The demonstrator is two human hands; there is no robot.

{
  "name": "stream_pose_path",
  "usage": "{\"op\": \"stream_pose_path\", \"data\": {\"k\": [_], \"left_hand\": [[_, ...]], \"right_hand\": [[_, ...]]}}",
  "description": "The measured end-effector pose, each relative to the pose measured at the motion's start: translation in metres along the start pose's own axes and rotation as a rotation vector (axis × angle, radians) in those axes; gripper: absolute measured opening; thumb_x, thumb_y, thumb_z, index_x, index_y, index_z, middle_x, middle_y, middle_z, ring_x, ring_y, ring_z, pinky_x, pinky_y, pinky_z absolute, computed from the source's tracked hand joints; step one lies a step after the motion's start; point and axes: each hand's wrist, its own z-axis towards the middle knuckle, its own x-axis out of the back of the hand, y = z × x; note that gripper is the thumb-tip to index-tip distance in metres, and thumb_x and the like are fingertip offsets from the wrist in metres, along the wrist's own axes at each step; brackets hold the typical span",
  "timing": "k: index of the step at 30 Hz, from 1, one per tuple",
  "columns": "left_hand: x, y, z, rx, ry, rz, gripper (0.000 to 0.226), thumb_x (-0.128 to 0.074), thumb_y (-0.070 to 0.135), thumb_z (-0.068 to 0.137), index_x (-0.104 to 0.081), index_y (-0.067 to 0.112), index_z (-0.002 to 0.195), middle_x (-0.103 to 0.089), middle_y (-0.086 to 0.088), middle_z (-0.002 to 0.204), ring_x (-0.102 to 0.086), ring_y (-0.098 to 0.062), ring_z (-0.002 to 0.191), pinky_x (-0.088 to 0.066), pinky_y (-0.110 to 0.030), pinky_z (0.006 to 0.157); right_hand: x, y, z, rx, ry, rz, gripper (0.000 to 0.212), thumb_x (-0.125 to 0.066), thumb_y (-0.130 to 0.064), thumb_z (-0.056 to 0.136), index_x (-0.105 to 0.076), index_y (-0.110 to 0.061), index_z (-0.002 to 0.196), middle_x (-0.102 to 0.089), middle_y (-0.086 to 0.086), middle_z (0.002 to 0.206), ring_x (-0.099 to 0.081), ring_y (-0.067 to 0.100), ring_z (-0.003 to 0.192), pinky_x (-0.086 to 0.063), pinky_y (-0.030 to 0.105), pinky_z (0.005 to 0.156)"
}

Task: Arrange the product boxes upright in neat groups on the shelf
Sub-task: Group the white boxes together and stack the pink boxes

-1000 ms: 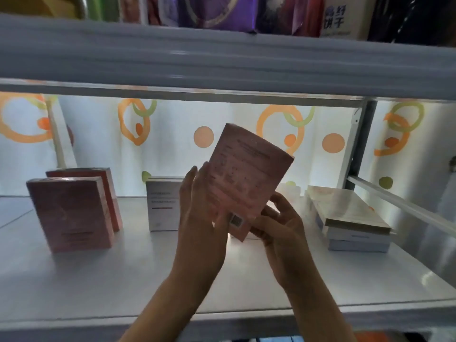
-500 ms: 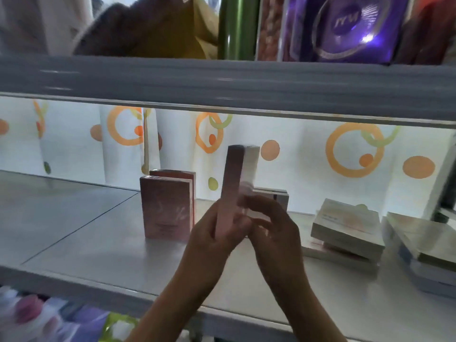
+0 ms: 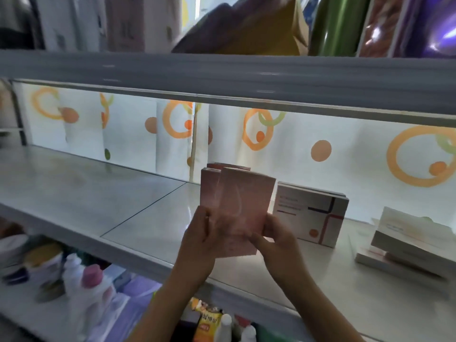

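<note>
Held pink box hiding two behind, flat stack cut off right, print unreadable

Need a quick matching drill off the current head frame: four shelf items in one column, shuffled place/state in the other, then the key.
Things:
1. front pink box
2. white box with red lines
3. stack of pale boxes
4. green cylinder

Places or states:
A. lying flat at the right end of the shelf
B. on the shelf above
C. held at its lower edges by the left hand and right hand
D. standing just right of the pink boxes

Pairs: 1-C, 2-D, 3-A, 4-B
</note>
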Motion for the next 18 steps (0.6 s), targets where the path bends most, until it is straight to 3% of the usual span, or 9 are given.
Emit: {"op": "stream_pose_path", "data": {"k": [2,5,9,14,18], "left_hand": [[0.009,-0.005,0.005,0.025,0.009,0.031,0.013,-0.059,0.036,0.092,-0.057,0.025,0.086,-0.066,0.006,0.072,-0.065,-0.004,0.065,-0.05,-0.017,0.054],[0.02,-0.018,0.012,0.026,0.001,0.079,0.01,-0.055,0.037,0.094,-0.064,0.035,0.096,-0.068,0.016,0.082,-0.065,0.001,0.076,-0.046,-0.008,0.059],[0.02,-0.044,0.018,0.014,0.036,0.204,0.024,-0.043,0.044,0.097,-0.059,0.037,0.113,-0.062,0.011,0.099,-0.059,-0.003,0.092,-0.045,-0.017,0.071],[0.018,-0.044,0.028,0.019,0.016,0.201,0.027,-0.043,0.041,0.099,-0.053,0.036,0.123,-0.066,0.02,0.102,-0.064,-0.001,0.094,-0.047,-0.006,0.072],[0.017,-0.049,0.037,0.062,0.042,0.172,0.032,-0.045,0.034,0.1,-0.043,0.027,0.132,-0.062,0.013,0.11,-0.063,-0.004,0.089,-0.045,-0.004,0.066]], "right_hand": [[-0.009,0.002,0.0,-0.001,0.05,-0.06,0.026,-0.071,-0.018,0.086,-0.066,-0.023,0.112,-0.071,-0.012,0.098,-0.066,0.003,0.088,-0.052,0.012,0.071],[-0.02,0.003,0.001,0.041,0.139,-0.148,0.024,-0.07,-0.023,0.088,-0.063,-0.026,0.11,-0.068,-0.016,0.097,-0.064,0.0,0.085,-0.049,0.009,0.066],[-0.031,0.013,0.007,0.051,0.122,-0.273,0.024,-0.066,-0.026,0.091,-0.061,-0.026,0.115,-0.066,-0.013,0.096,-0.063,0.002,0.085,-0.052,0.017,0.067],[-0.033,0.021,0.015,0.013,0.091,-0.343,0.028,-0.068,-0.028,0.088,-0.056,-0.025,0.114,-0.065,-0.012,0.095,-0.063,0.004,0.083,-0.057,0.024,0.072],[-0.032,0.018,0.021,-0.004,0.068,-0.322,0.03,-0.072,-0.027,0.085,-0.053,-0.03,0.108,-0.063,-0.017,0.089,-0.063,0.0,0.08,-0.049,0.009,0.065]]}}
